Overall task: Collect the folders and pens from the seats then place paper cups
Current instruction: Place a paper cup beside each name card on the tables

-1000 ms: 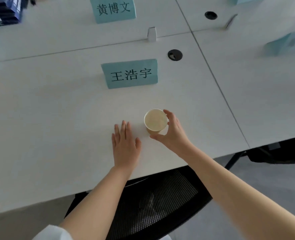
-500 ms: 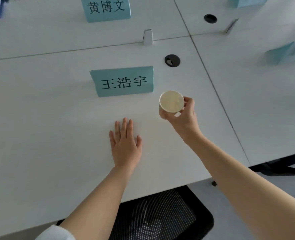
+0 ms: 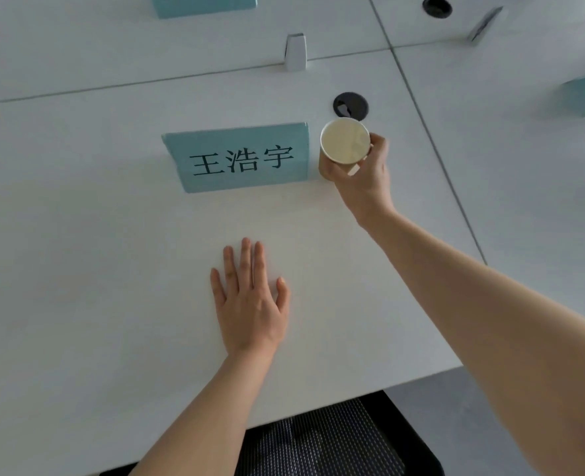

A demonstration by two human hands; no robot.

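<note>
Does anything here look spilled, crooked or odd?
Nothing stands out. The right hand holds an empty-looking cup upright beside the name card, which stands straight. The left hand rests flat on the table.

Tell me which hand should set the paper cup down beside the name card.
Right. The right hand already grips the paper cup just right of the name card; the left hand lies flat on the table, nearer the person.

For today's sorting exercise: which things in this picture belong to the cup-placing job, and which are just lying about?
Belongs to the job:
paper cup
right hand, holding the cup
name card, marking the seat

Just lying about:
cable hole
white clip
chair
left hand, resting flat on the table
</note>
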